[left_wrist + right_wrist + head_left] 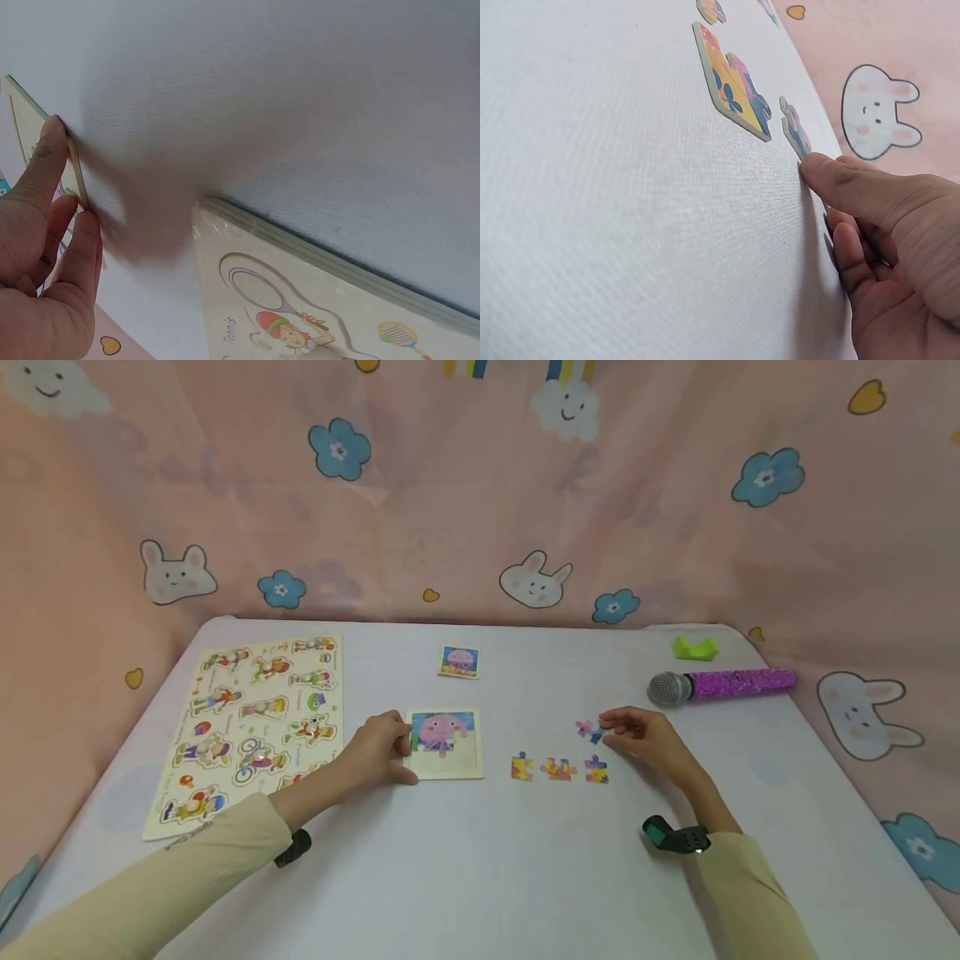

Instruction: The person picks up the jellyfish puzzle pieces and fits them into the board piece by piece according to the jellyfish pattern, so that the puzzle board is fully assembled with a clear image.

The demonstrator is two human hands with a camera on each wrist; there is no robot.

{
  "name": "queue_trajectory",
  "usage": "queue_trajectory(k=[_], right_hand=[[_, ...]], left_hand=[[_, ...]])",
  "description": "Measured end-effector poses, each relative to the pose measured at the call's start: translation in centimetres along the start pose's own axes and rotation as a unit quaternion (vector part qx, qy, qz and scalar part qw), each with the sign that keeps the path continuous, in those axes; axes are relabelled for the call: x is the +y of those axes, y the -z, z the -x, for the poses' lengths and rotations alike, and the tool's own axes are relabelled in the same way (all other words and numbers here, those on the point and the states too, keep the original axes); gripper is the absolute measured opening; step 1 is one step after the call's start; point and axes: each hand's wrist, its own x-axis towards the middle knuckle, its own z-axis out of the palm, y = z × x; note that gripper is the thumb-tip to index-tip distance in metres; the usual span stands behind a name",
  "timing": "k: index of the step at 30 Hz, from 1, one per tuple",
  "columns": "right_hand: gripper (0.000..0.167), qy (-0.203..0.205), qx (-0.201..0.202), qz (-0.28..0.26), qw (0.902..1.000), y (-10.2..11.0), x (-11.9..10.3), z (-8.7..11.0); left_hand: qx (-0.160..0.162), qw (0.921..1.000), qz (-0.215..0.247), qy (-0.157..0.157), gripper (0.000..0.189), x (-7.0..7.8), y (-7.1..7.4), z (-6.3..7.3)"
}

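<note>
My left hand (pixel 375 747) pinches the square board (pixel 465 764); right of it, my right hand (pixel 641 739) pinches a flat, bumpy piece (pixel 796 135).

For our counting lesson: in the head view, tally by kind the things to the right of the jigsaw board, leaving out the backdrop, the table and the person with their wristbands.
Loose jigsaw pieces: 4
Purple-handled microphone: 1
Bright green object: 1
Total: 6
</note>
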Motion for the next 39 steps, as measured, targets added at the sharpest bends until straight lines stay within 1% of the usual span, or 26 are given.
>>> queue_trajectory(k=[4, 11, 17, 22, 27, 31, 35, 39], right_hand=[[0.031, 0.007, 0.007, 0.003, 0.9999, 0.0, -0.3, -0.4], [0.031, 0.015, 0.015, 0.008, 0.9997, -0.3, -0.5, -1.3], [0.032, 0.012, 0.015, -0.001, 0.9998, -0.3, -0.4, -1.9], [0.032, 0.016, 0.014, 0.002, 0.9998, -0.3, -0.5, -1.9], [0.034, 0.009, -0.004, 0.000, 0.9999, -0.2, -0.4, -1.7], [0.039, 0.016, -0.023, -0.026, 0.9993, 0.1, -0.1, -1.5], [0.042, 0.027, -0.038, -0.061, 0.9971, 0.4, 0.4, -1.4], [0.045, 0.013, -0.061, -0.077, 0.9951, 0.6, 0.9, -1.1]], left_hand=[[0.004, 1.0000, 0.000, -0.004, 0.034, 0.0, 0.3, -0.1], [0.006, 1.0000, -0.006, 0.004, 0.034, -0.2, 0.7, -0.2], [0.021, 0.9997, -0.010, -0.011, 0.035, -0.5, 0.9, -0.2], [0.020, 0.9997, -0.011, -0.004, 0.035, -0.5, 0.9, -0.2], [0.013, 0.9999, -0.008, 0.007, 0.035, -0.5, 0.8, -0.2], [0.010, 0.9998, -0.004, 0.015, 0.035, -0.4, 0.6, -0.1], [0.008, 0.9999, -0.002, 0.011, 0.035, -0.4, 0.3, -0.1], [0.004, 1.0000, 0.002, 0.001, 0.037, -0.2, -0.1, -0.3]])
